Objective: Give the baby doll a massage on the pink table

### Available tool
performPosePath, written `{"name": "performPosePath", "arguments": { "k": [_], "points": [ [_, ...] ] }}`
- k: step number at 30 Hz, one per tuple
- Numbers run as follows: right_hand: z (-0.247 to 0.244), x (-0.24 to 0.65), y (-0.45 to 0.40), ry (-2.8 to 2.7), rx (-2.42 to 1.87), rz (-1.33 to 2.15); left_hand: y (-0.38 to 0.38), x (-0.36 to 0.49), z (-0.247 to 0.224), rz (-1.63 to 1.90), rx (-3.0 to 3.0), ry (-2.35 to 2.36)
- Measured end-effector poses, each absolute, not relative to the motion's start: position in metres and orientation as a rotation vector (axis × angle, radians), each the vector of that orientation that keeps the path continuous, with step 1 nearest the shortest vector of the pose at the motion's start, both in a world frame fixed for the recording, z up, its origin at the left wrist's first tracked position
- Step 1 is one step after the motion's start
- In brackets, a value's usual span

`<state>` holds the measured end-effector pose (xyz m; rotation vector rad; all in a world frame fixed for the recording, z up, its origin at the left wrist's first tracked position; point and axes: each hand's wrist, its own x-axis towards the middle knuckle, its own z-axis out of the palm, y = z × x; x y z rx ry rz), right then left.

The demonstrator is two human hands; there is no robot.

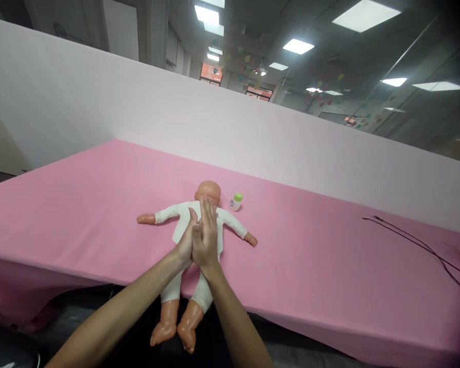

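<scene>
Left hand (185, 244) and right hand (207, 243) press palm to palm over the doll (209, 189) — nothing visibly held — and any grasp calls for parting them.

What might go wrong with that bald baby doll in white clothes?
The doll might slide off: its feet hang past the near edge of the pink-covered table. The small whitish bottle with a green lid is near its arm, so a bump might knock it over.

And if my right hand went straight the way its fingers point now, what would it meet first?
Probably the doll's head, though your right hand might pass over it; its height above the doll is unclear.
</scene>
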<state>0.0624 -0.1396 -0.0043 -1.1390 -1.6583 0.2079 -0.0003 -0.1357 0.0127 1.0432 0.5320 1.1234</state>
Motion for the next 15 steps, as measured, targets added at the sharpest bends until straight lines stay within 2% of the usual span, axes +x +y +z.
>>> {"name": "performPosePath", "arguments": {
  "k": [6, 10, 15],
  "points": [
    [-0.008, 0.089, -0.130, -1.555, -1.218, 0.397, -0.131, -0.027, 0.015, 0.941, 0.975, 0.333],
    [-0.016, 0.109, -0.130, -1.607, -1.346, 0.488, -0.092, -0.042, 0.001, 1.127, 1.310, 0.702],
    [-0.013, 0.143, -0.108, -1.664, -1.543, 0.273, -0.048, -0.045, -0.017, 1.108, 2.007, 1.083]
  ]
}}
